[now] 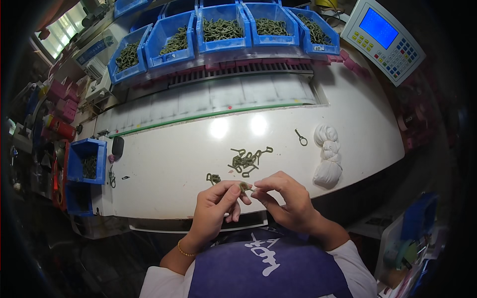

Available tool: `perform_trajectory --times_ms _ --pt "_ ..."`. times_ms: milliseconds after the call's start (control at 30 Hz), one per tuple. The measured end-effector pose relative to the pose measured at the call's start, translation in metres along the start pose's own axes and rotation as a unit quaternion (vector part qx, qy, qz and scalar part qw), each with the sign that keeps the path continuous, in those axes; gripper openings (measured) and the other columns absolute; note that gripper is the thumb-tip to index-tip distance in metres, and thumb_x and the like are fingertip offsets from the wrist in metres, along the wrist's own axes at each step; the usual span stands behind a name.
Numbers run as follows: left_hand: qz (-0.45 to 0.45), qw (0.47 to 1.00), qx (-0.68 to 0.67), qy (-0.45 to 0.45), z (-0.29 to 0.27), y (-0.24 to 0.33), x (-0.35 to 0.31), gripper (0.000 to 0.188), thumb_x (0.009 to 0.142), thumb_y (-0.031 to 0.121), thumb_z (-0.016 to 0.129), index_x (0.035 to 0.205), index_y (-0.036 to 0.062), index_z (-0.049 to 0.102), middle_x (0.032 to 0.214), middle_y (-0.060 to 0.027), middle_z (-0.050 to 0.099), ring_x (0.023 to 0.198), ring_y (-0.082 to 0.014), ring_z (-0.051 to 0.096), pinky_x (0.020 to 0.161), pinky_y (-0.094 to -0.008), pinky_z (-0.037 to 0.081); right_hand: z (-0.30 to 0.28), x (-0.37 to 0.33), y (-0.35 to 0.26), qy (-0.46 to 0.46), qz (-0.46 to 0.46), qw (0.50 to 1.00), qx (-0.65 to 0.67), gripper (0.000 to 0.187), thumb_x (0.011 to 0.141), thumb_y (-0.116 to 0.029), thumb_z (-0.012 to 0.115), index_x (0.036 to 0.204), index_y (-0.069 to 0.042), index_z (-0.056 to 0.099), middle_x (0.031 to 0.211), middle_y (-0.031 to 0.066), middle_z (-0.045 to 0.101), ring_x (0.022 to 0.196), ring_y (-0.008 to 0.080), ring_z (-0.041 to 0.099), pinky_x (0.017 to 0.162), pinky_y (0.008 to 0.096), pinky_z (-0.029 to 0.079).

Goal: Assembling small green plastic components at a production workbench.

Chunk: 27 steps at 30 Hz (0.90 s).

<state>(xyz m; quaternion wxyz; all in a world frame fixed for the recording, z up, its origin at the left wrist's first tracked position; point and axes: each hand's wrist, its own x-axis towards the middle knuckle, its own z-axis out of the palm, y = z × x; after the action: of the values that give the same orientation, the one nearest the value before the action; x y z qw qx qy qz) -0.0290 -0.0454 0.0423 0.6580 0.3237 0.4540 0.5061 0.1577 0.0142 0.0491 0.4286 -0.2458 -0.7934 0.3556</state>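
Note:
Between my two hands, above the near edge of the white table, is a small olive-green looped piece (243,187). My left hand (217,202) pinches it between thumb and fingers. My right hand (284,199) is closed in a pinch at the piece's right end, where a thin tip shows. Much of the piece is hidden by my fingers. A loose pile of similar olive-green looped pieces (244,160) lies just beyond my hands. Touching distance from my left fingers is a smaller cluster of them (213,177).
Blue bins (223,43) full of green pieces line the back. At the right lie a single ring-ended piece (302,139) and a knotted white cloth bundle (328,155). A control panel (380,37) stands back right. Small scissors (112,178) and another blue bin (88,158) are left.

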Motion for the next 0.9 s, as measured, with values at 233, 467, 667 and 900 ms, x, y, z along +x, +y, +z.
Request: perform_trajectory --times_ms 233,467,667,900 --pt "0.019 0.999 0.041 0.013 0.0030 0.0042 -0.0053 0.029 0.101 0.024 0.053 0.110 -0.0006 0.065 0.085 -0.0063 0.067 0.055 -0.0054 0.054 0.047 -0.0166 0.038 0.0030 -0.0059 0.0008 -0.004 0.022 0.999 0.023 0.043 0.079 0.009 0.069 0.117 -0.002 0.055 0.087 0.0123 0.062 0.079 0.0238 0.066 0.067 0.0327 0.054" --pt "0.040 0.997 0.052 0.035 0.0008 0.0034 -0.0061 0.024 0.100 0.021 0.056 0.104 -0.0001 0.065 0.083 -0.0064 0.067 0.054 -0.0051 0.053 0.047 -0.0173 0.039 0.0063 -0.0065 0.0013 -0.010 0.037 0.998 0.040 0.044 0.080 0.009 0.068 0.120 -0.002 0.053 0.087 0.0116 0.061 0.080 0.0221 0.068 0.069 0.0316 0.054" --pt "0.029 0.998 0.037 0.033 -0.0041 0.0032 -0.0025 0.020 0.100 0.019 0.055 0.097 0.0013 0.064 0.082 -0.0061 0.067 0.054 -0.0047 0.053 0.047 -0.0172 0.039 0.0089 -0.0027 0.0006 -0.007 0.044 0.998 0.048 0.043 0.081 0.008 0.069 0.119 -0.001 0.053 0.086 0.0107 0.060 0.079 0.0201 0.068 0.070 0.0305 0.054" --pt "0.004 1.000 0.015 0.025 -0.0052 0.0052 0.0018 0.022 0.100 0.020 0.054 0.095 0.0015 0.063 0.082 -0.0065 0.067 0.054 -0.0054 0.053 0.047 -0.0171 0.038 0.0083 -0.0011 0.0010 -0.005 0.046 0.998 0.047 0.042 0.082 0.006 0.070 0.120 -0.001 0.054 0.084 0.0093 0.061 0.078 0.0192 0.067 0.069 0.0298 0.054"
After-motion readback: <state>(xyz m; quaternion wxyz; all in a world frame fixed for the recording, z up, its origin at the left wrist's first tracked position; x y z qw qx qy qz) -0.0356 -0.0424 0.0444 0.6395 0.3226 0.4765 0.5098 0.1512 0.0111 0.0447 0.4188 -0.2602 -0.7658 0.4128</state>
